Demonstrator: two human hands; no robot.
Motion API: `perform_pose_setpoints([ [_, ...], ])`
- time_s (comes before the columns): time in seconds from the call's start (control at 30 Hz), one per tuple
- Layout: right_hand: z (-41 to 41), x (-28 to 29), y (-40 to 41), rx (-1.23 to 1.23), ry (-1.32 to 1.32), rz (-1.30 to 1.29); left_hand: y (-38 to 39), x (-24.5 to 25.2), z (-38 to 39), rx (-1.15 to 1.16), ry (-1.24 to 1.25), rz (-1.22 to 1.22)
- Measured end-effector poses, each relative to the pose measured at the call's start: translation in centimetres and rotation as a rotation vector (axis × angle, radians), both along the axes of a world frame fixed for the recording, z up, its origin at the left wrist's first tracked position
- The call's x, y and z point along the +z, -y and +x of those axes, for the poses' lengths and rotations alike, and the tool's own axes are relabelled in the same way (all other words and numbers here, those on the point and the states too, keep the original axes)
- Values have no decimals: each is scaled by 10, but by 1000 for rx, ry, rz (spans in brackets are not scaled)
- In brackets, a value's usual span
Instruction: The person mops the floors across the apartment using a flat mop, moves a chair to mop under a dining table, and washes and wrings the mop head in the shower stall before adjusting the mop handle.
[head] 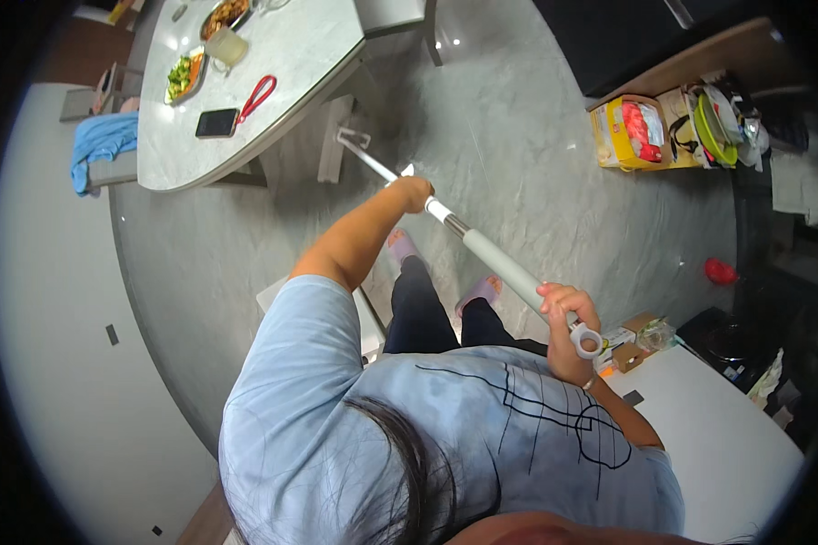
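A flat mop with a white and grey pole (501, 259) runs diagonally in front of my body. My left hand (412, 194), arm stretched forward, is wrapped around the lower part of the pole. Closer to my chest, my right hand (567, 320) grips the grey sleeve near the top end, where a white hanging ring (586, 343) sticks out. The mop head (335, 139) rests on the grey marble-look floor (518, 150), beside the dining table's edge. Its underside is hidden.
On the dining table (293, 41) are a phone (217, 123) with a red strap, plates of food and a glass mug (226, 48). A yellow box (630, 133) stands by a dark cabinet at right. A red bag (720, 270) lies on the floor. A white countertop (709, 409) flanks my right side.
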State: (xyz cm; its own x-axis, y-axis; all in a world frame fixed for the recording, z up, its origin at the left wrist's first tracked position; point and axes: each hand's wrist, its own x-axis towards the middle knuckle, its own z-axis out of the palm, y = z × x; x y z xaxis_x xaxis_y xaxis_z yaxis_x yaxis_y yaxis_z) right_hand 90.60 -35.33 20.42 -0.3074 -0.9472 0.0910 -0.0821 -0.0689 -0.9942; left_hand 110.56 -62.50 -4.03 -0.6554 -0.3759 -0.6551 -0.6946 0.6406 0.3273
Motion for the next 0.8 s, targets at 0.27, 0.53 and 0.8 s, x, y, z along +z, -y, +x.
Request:
perform_pose_setpoints([
  [0.27, -93, 88, -49, 97, -14, 41, -92, 63, -80, -96, -94, 162],
  [0.53, -137, 171, -52, 280, -123, -127, -155, 115, -138, 109, -324, 123],
  [0.8, -125, 208, -32, 870, -190, -404, -187, 147, -185, 338, -731, 67],
])
